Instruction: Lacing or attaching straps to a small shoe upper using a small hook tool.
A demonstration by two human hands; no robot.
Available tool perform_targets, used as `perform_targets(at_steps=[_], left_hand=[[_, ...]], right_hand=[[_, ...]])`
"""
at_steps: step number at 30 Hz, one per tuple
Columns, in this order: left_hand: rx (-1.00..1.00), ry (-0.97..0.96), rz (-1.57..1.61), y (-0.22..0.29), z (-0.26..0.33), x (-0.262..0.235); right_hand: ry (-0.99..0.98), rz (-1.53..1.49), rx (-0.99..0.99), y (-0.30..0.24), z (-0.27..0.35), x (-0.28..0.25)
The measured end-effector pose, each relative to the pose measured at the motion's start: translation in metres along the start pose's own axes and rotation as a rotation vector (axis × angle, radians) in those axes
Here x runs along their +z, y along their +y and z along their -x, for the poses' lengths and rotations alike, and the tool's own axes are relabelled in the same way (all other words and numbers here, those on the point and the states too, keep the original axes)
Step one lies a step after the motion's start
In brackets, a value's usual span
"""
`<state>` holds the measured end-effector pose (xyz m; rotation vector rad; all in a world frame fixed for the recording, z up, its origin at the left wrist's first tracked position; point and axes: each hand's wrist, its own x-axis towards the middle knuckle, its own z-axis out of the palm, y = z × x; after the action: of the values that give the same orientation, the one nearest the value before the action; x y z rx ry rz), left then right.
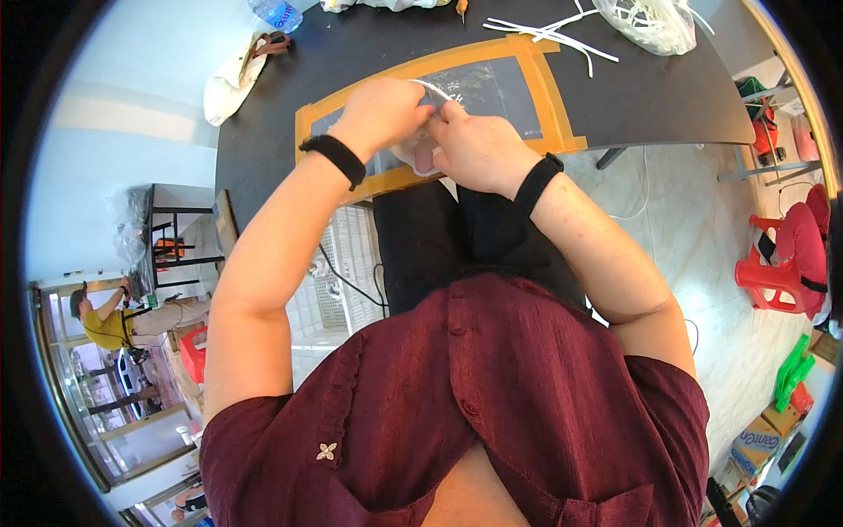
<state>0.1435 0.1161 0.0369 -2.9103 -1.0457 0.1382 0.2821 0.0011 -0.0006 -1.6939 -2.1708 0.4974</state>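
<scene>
A thin white strip (434,89) arcs between my hands above the table's near edge. My left hand (384,112) is closed, its fingertips turned inward by one end of the strip. My right hand (483,147) pinches the strip's other end between thumb and finger. Below the fingers hangs a thin, translucent whitish piece (405,153), partly covered by my hands; its kind cannot be made out. Both hands are over a clear sheet (505,83) edged with orange tape (546,97) on the dark table (650,110).
Loose white strips (562,37) and a clear bag of white strips (654,22) lie at the far right. An orange-handled tool (461,7), a water bottle (277,14) and a cream bag (235,81) are along the far side. Red stools (773,277) stand right; another person (110,318) is left.
</scene>
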Motion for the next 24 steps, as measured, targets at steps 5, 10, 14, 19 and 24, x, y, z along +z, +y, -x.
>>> perform_targets(at_steps=[5, 10, 14, 19, 24], left_hand=[[0.072, -0.023, -0.048, -0.002, -0.010, -0.004], [0.179, 0.051, -0.065, -0.011, -0.005, 0.010], [0.127, 0.083, -0.089, -0.002, -0.002, 0.008], [0.123, 0.192, 0.048, -0.011, 0.008, 0.013], [0.058, 0.244, 0.236, -0.014, 0.019, 0.013]], right_hand=[[0.014, 0.003, -0.006, 0.003, -0.001, 0.003], [0.011, -0.032, -0.014, 0.002, 0.000, 0.001], [0.053, -0.039, -0.010, 0.001, 0.002, 0.000], [0.079, -0.092, 0.023, 0.001, 0.001, 0.004], [-0.007, -0.079, 0.045, -0.003, -0.001, -0.002]])
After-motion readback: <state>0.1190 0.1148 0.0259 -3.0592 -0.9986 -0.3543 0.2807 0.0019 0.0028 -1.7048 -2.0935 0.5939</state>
